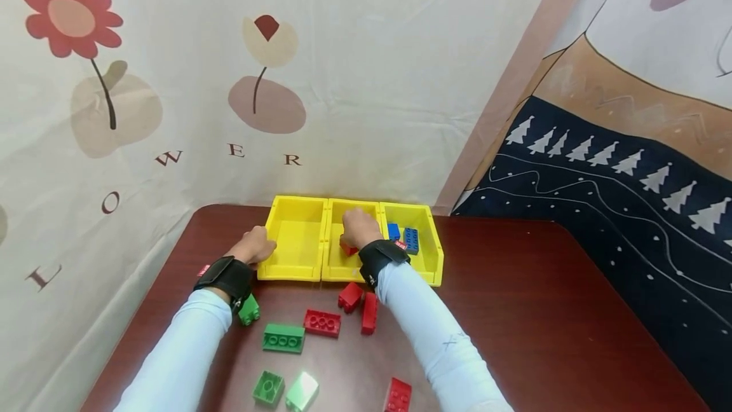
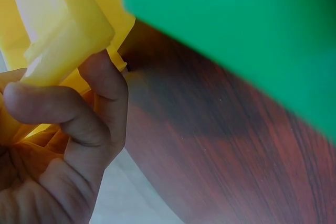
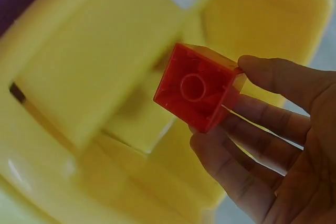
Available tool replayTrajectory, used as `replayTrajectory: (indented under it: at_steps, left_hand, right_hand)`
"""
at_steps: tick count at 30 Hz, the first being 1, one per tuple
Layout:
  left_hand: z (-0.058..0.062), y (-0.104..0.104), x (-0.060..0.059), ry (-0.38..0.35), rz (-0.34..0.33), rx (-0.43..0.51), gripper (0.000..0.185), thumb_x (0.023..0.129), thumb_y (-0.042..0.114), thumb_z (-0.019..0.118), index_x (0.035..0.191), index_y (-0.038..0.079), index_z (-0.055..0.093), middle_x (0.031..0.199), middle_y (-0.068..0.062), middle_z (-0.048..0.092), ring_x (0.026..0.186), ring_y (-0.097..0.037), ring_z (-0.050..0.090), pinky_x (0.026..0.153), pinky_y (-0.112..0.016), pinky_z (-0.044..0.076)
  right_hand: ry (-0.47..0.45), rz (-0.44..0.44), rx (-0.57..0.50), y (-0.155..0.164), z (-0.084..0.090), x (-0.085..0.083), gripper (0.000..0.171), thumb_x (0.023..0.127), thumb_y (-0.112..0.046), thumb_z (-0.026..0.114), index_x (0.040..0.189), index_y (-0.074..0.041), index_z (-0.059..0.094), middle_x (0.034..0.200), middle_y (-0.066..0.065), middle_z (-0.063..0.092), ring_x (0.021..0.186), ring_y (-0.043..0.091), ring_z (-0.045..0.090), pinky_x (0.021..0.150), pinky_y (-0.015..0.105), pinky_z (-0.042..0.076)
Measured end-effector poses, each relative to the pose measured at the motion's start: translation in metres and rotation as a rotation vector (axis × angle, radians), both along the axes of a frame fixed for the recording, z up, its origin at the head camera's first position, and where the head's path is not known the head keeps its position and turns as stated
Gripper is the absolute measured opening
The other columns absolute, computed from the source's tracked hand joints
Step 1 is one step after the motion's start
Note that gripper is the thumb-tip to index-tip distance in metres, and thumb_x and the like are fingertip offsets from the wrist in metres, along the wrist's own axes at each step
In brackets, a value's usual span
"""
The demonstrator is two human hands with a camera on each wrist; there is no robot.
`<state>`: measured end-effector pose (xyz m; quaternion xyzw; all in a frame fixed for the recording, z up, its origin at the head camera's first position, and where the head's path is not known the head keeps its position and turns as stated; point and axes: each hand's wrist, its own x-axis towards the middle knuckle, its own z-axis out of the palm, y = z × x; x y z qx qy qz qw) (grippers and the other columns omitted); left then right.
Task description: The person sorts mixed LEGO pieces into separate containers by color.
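Observation:
Three yellow bins (image 1: 295, 267) stand side by side at the table's back edge. My left hand (image 1: 255, 246) grips the side wall of the leftmost bin; in the left wrist view its fingers curl round the yellow rim (image 2: 68, 51). Over the middle bin, my right hand (image 1: 361, 229) pinches a red toy brick (image 3: 195, 88) between thumb and fingers. The brick's hollow underside with one round tube faces the right wrist camera. Blue bricks (image 1: 411, 240) lie in the right bin. A green brick (image 1: 249, 310) lies just below my left wrist, large and blurred in the left wrist view.
In front of the bins lie red bricks (image 1: 322, 323) and green bricks (image 1: 283, 338), several of them scattered on the dark red-brown table (image 1: 515, 310). Another red brick (image 1: 397, 395) lies near the front, by my right forearm. A printed cloth (image 1: 366, 81) hangs behind the table.

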<state>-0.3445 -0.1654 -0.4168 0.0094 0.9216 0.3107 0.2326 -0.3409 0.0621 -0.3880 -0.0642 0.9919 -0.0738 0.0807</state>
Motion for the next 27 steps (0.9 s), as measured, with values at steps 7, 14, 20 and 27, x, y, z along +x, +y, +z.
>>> replayTrajectory:
  at_steps: [7, 14, 20, 27]
  left_hand:
    - [0.001, 0.002, 0.003, -0.002, 0.001, -0.001, 0.038, 0.101, 0.009, 0.041, 0.127, -0.017, 0.036, 0.085, -0.017, 0.045, 0.054, -0.019, 0.044, 0.047, -0.023, 0.043]
    - [0.002, 0.002, 0.001, -0.010, 0.007, -0.010, 0.036, 0.101, 0.010, 0.041, 0.126, -0.016, 0.038, 0.081, -0.014, 0.043, 0.055, -0.019, 0.045, 0.047, -0.023, 0.043]
    - [0.000, 0.000, 0.002, -0.012, 0.018, -0.020, 0.038, 0.101, 0.010, 0.042, 0.128, -0.017, 0.037, 0.085, -0.017, 0.045, 0.058, -0.021, 0.048, 0.048, -0.023, 0.044]
    - [0.000, 0.002, 0.002, -0.001, 0.022, -0.007, 0.038, 0.102, 0.011, 0.042, 0.129, -0.016, 0.037, 0.085, -0.017, 0.045, 0.055, -0.020, 0.045, 0.047, -0.024, 0.043]
  right_hand:
    - [0.004, -0.042, 0.018, 0.001, -0.013, -0.003, 0.021, 0.085, -0.010, 0.072, 0.105, -0.005, 0.069, 0.093, 0.011, 0.062, 0.072, 0.025, 0.056, 0.060, 0.030, 0.046]
    - [0.019, -0.053, 0.033, 0.001, -0.018, -0.005, 0.019, 0.086, -0.012, 0.073, 0.104, -0.005, 0.070, 0.088, 0.010, 0.060, 0.071, 0.025, 0.057, 0.060, 0.031, 0.047]
    - [0.043, -0.054, 0.023, -0.001, -0.022, -0.004, 0.019, 0.087, -0.022, 0.074, 0.097, -0.006, 0.070, 0.083, 0.009, 0.060, 0.069, 0.025, 0.059, 0.057, 0.030, 0.047]
    - [0.145, 0.001, -0.068, -0.006, 0.002, 0.020, 0.028, 0.092, -0.027, 0.068, 0.110, -0.006, 0.066, 0.094, 0.012, 0.066, 0.074, 0.025, 0.062, 0.060, 0.031, 0.053]
